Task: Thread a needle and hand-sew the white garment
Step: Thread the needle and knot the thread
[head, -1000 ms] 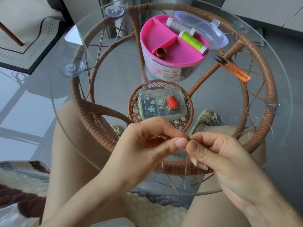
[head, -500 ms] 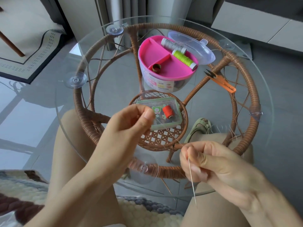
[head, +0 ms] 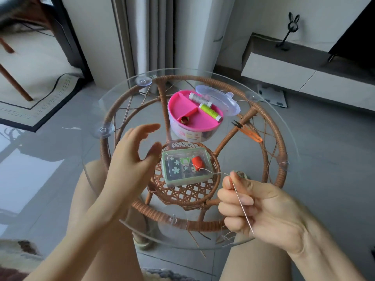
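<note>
1. Needle (head: 242, 205) slants point-down in the right grip (head: 261, 209) — pinched between thumb and fingers over the near edge of the glass desk (head: 272, 118).
2. Thread (head: 215, 172) trails from its eye toward the green box (head: 182, 176).
3. Left grip (head: 132, 159) hovers released — fingers spread, holding nothing.

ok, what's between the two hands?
Head view: small green rectangular plastic box with red thread spool, between left hand and right hand holding the thin steel needle.
</note>
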`<state>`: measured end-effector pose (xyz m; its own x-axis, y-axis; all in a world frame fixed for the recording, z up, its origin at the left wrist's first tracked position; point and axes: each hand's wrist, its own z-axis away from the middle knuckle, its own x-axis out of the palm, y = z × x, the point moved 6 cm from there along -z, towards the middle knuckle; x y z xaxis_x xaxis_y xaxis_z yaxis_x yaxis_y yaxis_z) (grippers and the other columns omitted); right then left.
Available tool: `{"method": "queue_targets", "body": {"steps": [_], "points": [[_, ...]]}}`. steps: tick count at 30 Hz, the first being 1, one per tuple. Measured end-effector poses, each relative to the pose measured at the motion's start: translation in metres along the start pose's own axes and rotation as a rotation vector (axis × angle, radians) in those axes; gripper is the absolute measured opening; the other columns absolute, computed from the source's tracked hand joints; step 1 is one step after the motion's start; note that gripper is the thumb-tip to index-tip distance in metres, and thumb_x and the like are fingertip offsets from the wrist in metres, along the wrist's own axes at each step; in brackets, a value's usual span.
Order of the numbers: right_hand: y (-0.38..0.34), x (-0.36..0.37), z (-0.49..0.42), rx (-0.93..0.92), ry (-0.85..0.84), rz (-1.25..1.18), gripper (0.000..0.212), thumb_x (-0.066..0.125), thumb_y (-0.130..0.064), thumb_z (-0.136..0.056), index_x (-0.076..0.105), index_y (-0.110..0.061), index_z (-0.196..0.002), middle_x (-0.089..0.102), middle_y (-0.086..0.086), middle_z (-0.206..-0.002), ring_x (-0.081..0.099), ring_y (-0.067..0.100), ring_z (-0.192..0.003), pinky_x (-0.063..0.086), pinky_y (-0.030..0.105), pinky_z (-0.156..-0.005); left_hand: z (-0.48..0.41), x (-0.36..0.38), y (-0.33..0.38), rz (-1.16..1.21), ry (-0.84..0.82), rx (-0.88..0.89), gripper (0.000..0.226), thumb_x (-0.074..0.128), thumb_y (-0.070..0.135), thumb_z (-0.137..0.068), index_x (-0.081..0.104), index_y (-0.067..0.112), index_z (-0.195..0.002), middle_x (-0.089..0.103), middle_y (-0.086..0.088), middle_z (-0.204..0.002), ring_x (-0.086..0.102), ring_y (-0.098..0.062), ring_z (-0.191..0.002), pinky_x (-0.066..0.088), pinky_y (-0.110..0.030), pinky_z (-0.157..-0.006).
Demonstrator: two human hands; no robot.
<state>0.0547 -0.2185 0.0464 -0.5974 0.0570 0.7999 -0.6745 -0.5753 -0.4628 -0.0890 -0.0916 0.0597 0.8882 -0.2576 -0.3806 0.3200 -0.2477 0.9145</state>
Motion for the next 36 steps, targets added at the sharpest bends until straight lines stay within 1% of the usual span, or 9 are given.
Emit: {"method": "queue_targets", "body": {"steps": [3, 6, 11, 16, 21, 24, 29, 34, 36], "points": [[-0.002, 0.011, 0.001, -0.011, 0.024, -0.048, 0.015, 0.08, -0.022, -0.076, 0.069, -0.013, -0.078, 0.047, -0.006, -0.053, 0.024, 0.006, -0.049, 0.022, 0.018, -0.049, 0.025, 0.008, 0.048, -0.028, -0.161, 0.438, 0.047, 0.059, 0.03, -0.082, 0.051, 0.028, -0.128, 0.05, 0.016, -0.132, 0.042, -0.001, -0.128, 0.032, -0.019, -0.106], [-0.006, 0.019, -0.001, -0.104, 0.147, -0.101, 0.027, 0.09, -0.015, -0.057, 0.067, -0.011, -0.069, 0.04, -0.004, -0.047, 0.026, 0.006, -0.041, 0.023, 0.016, -0.046, 0.045, 0.035, 0.071, 0.055, -0.34, 0.585, 0.057, 0.066, 0.035, -0.082, 0.051, 0.018, -0.134, 0.048, 0.008, -0.139, 0.039, -0.013, -0.135, 0.035, -0.033, -0.109], [-0.005, 0.03, -0.009, -0.183, 0.224, -0.166, 0.046, 0.096, -0.007, -0.034, 0.056, -0.014, -0.054, 0.034, -0.005, -0.04, 0.031, 0.007, -0.032, 0.019, 0.019, -0.038, 0.037, 0.047, 0.073, 0.284, -0.273, 0.468, 0.036, 0.043, 0.038, -0.097, 0.062, 0.019, -0.121, 0.059, 0.007, -0.118, 0.057, -0.013, -0.115, 0.044, -0.023, -0.094], [-0.01, 0.033, -0.009, -0.22, 0.258, -0.09, 0.043, 0.097, -0.015, -0.034, 0.067, -0.016, -0.065, 0.031, -0.007, -0.041, 0.028, 0.006, -0.031, 0.022, 0.019, -0.032, 0.025, 0.049, 0.066, 0.337, -0.225, 0.289, 0.034, 0.043, 0.044, -0.094, 0.07, 0.025, -0.096, 0.068, -0.001, -0.091, 0.064, -0.02, -0.089, 0.052, -0.041, -0.08], [-0.018, 0.031, 0.009, -0.245, 0.403, 0.074, 0.024, 0.082, -0.019, -0.061, 0.073, -0.005, -0.079, 0.028, -0.006, -0.045, 0.023, 0.005, -0.036, 0.019, 0.017, -0.035, 0.001, 0.037, 0.065, 0.515, -0.29, 0.002, 0.045, 0.039, 0.042, -0.092, 0.066, 0.01, -0.075, 0.049, 0.012, -0.052, 0.039, -0.001, -0.049, 0.033, -0.01, -0.052], [-0.031, 0.029, 0.026, -0.34, 0.546, 0.327, 0.017, 0.066, -0.019, -0.07, 0.075, -0.005, -0.072, 0.025, -0.005, -0.047, 0.019, 0.006, -0.039, 0.014, 0.017, -0.038, -0.007, 0.032, 0.062, 0.563, -0.365, -0.098, 0.044, 0.039, 0.044, -0.091, 0.072, 0.017, -0.079, 0.029, 0.011, -0.052, 0.022, -0.007, -0.049, 0.022, -0.015, -0.047], [-0.048, 0.017, 0.044, -0.429, 0.738, 0.789, 0.019, 0.064, -0.02, -0.083, 0.076, -0.009, -0.073, 0.026, -0.005, -0.046, 0.019, 0.01, -0.044, 0.017, 0.019, -0.041, -0.011, 0.033, 0.055, 0.69, -0.5, -0.258, 0.039, 0.039, 0.039, -0.097, 0.074, 0.022, -0.101, 0.029, 0.009, -0.058, 0.021, -0.006, -0.051, 0.021, -0.013, -0.042], [-0.069, -0.012, 0.061, -0.378, 0.822, 0.938, 0.02, 0.065, -0.02, -0.086, 0.074, -0.007, -0.075, 0.032, -0.002, -0.049, 0.026, 0.01, -0.043, 0.024, 0.019, -0.042, -0.021, 0.022, 0.058, 0.584, -0.538, -0.249, 0.042, 0.052, 0.054, -0.075, 0.074, 0.031, -0.102, 0.03, 0.011, -0.058, 0.021, -0.007, -0.053, 0.018, -0.016, -0.046], [-0.081, -0.021, 0.067, -0.336, 0.811, 0.951, 0.022, 0.067, -0.026, -0.08, 0.073, -0.006, -0.081, 0.032, -0.001, -0.051, 0.024, 0.01, -0.044, 0.022, 0.02, -0.043, -0.031, 0.014, 0.065, 0.485, -0.49, -0.2, 0.039, 0.049, 0.055, -0.08, 0.074, 0.034, -0.101, 0.027, 0.01, -0.058, 0.02, -0.008, -0.055, 0.018, -0.02, -0.049]]}}
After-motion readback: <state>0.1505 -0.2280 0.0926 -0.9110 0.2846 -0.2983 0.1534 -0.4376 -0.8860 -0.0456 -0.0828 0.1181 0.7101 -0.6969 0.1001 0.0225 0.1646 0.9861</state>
